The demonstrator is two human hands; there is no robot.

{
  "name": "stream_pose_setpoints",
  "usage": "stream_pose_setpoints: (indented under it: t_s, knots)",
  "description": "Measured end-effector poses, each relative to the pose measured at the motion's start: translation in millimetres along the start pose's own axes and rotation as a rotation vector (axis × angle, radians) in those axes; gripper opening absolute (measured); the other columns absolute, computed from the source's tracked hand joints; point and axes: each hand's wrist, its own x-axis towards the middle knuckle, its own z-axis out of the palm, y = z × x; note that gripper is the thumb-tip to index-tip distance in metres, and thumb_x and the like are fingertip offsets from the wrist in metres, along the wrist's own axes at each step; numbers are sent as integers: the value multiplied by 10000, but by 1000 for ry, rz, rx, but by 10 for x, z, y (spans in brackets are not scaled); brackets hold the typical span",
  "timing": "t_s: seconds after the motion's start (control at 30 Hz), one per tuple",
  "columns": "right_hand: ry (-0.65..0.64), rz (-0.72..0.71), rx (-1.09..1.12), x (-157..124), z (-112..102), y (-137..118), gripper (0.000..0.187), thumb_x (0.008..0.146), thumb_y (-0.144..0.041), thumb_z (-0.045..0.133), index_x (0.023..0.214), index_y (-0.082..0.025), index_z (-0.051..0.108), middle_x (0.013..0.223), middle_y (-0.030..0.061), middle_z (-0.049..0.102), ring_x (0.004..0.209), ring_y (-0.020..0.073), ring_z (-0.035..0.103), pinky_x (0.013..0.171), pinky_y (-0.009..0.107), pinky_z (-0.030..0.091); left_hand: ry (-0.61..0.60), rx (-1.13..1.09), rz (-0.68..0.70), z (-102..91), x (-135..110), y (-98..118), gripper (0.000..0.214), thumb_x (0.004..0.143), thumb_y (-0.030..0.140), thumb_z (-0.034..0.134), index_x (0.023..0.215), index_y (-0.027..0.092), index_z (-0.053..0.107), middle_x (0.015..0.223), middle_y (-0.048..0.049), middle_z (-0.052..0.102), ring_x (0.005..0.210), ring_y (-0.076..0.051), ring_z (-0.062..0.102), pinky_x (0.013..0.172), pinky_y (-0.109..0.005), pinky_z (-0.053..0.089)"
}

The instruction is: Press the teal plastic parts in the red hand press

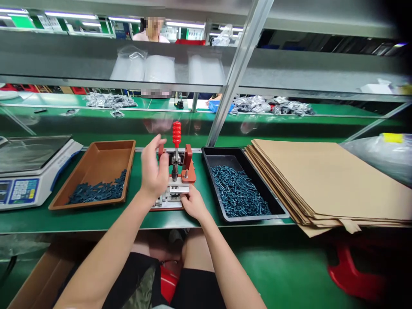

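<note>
Toggle press (176,161) sits between brown tray (96,163) and black tray (222,162), within reach; we note left hand (154,167) open, right hand (195,204) on its base, grip unclear.

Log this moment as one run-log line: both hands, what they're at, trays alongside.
Left hand: raised beside red-handled press | Right hand: at press's metal base | Sides: brown tray, black tray, both holding dark blue parts
</note>
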Motion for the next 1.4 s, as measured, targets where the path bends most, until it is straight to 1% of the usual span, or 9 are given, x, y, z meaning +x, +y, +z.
stream_pose_setpoints:
  t_s: [0.23, 0.43, 0.57, 0.7, 0.87, 1.07, 1.2, 1.33, 1.4]
  knots:
    - [4, 41, -13, -15, -1, -89, 338, 863, -158, 547, 1166, -220, 685, 1212, 83, 636, 1149, 232, 606, 1030, 376, 482, -393, 271, -431, -377, -1015, -956, 483, 820, 540, 640, 1133, 176, 687, 1262, -157, 686, 1260, -352, 591, 1131, -525, 421]
    - [-34, 144, -89, -28, 73, -137, 300, 846, -204, 594, 1124, -226, 706, 1150, 83, 662, 1009, 241, 651, 920, 378, 536, -95, -302, -862, -341, -1111, -1107, 771, 919, 749, 283, 1169, 114, 642, 1106, -174, 762, 1136, -298, 685, 1054, -485, 493]
    - [8, 215, -12, 43, 150, -62, 277, 831, -211, 612, 1095, -225, 696, 1159, 69, 686, 1050, 238, 661, 942, 374, 535, -28, -466, -957, -327, -1046, -1082, 730, 919, 735, 344, 1239, 119, 572, 1181, -196, 734, 1143, -301, 682, 1024, -496, 510]
    - [74, 147, 17, 53, 122, -83, 287, 807, -145, 557, 1064, -198, 675, 1103, 79, 684, 1051, 238, 650, 987, 401, 518, 101, -264, -930, -358, -1226, -879, 646, 915, 651, 484, 1321, 149, 490, 1423, -219, 575, 1353, -295, 536, 1172, -499, 378]
    - [222, 108, -174, -430, 187, -426, 158, 901, -199, 510, 943, -205, 662, 991, 107, 632, 978, 286, 613, 913, 478, 518, 55, -131, -844, -519, -2104, -119, 653, 915, 555, 574, 1465, 260, 381, 1589, -151, 374, 1468, -276, 388, 1239, -465, 296]
    - [-360, -41, 43, -1145, 529, -984, 274, 904, -146, 544, 1056, -306, 706, 976, 80, 667, 907, 270, 641, 767, 439, 587, 101, -518, -1339, -663, -2727, 343, 483, 863, 602, 617, 1188, 246, 647, 1253, -147, 684, 1157, -307, 672, 987, -429, 552]
    - [-238, -24, -57, -1002, -33, -818, 282, 928, -307, 558, 1183, -325, 675, 1125, 98, 680, 1008, 283, 676, 842, 454, 602, 68, -172, -1380, -1447, -2966, -111, 469, 812, 629, 631, 1034, 219, 679, 1058, -141, 759, 975, -326, 737, 849, -457, 599]
    - [195, 184, -365, -596, -1130, -137, 259, 887, -460, 532, 1021, -316, 701, 1043, 149, 708, 900, 296, 696, 833, 487, 564, -160, 417, -1236, -2513, -3195, -638, 440, 721, 571, 662, 984, 223, 716, 1006, -146, 774, 1035, -411, 716, 999, -582, 529]
    - [134, 304, -474, -407, -1517, 277, 249, 836, -487, 560, 961, -330, 708, 957, 189, 716, 786, 293, 694, 757, 498, 539, -279, 574, -1066, -2791, -3124, -724, 393, 741, 504, 650, 1014, 233, 731, 1110, -145, 755, 1100, -412, 693, 1052, -592, 496]
